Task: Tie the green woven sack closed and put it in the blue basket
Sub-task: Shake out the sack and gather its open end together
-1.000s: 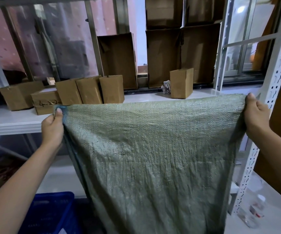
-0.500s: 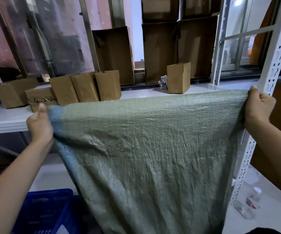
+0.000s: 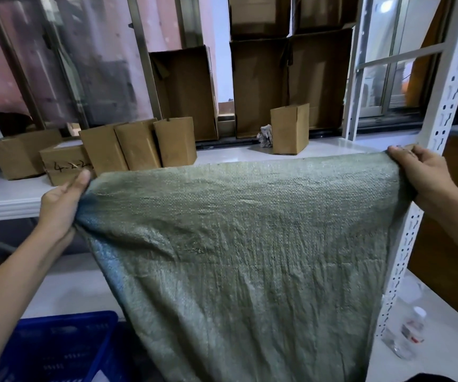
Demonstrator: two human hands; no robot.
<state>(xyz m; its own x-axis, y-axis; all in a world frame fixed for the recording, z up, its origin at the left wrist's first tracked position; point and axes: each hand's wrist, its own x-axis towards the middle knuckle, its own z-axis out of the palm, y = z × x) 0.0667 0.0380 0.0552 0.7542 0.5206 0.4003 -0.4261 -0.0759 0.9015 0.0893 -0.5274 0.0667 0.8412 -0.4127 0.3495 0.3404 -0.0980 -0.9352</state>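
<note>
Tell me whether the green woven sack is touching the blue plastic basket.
Cannot tell. In the head view the green woven sack hangs from the left hand and right hand, and its lower left edge overlaps the blue plastic basket, showing neither contact nor gap.

We see soft daylight entering through the window (image 3: 387, 86), bright glare at its upper panes; below it things dim, and straight lines beside it bow from wide-angle distortion
</note>
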